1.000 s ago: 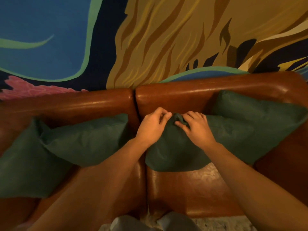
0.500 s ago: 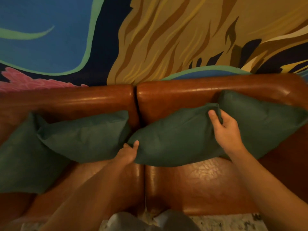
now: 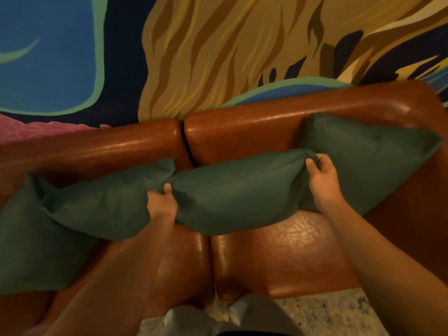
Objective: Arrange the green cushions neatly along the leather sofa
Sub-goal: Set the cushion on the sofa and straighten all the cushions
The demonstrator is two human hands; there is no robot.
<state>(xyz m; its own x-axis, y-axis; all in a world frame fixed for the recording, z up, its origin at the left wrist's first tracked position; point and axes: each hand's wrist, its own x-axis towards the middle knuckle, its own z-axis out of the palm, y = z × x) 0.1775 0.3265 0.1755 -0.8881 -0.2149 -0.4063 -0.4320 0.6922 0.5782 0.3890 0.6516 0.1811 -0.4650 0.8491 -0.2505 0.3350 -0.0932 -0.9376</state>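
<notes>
Two hands work on one cushion at this stage. Nearest the camera, both forearms reach forward over the seat of the leather sofa (image 3: 278,258), where cracked, worn leather shows on the right seat pad. The left hand (image 3: 161,202) grips the left end of the middle cushion (image 3: 237,192), its fingers curled into the fabric with the thumb up on top. The right hand (image 3: 323,179) pinches the right upper corner of the same cushion, fingers (image 3: 312,166) bent over the edge. The middle cushion lies lengthwise across the seam between the two seat pads, its lower edge on the seat and its top seam turned toward the backrest. Its left end touches the left cushion (image 3: 106,202), which in turn overlaps a far-left cushion (image 3: 26,243). Its right end overlaps the right cushion (image 3: 368,161), which leans in the sofa corner. Behind the backrest stands a painted wall (image 3: 218,49). Judged step: squaring and seating the middle cushion. The next move probably calls for tipping it up against the backrest, then releasing both ends evenly so that it does not slump or crowd its neighbours.
</notes>
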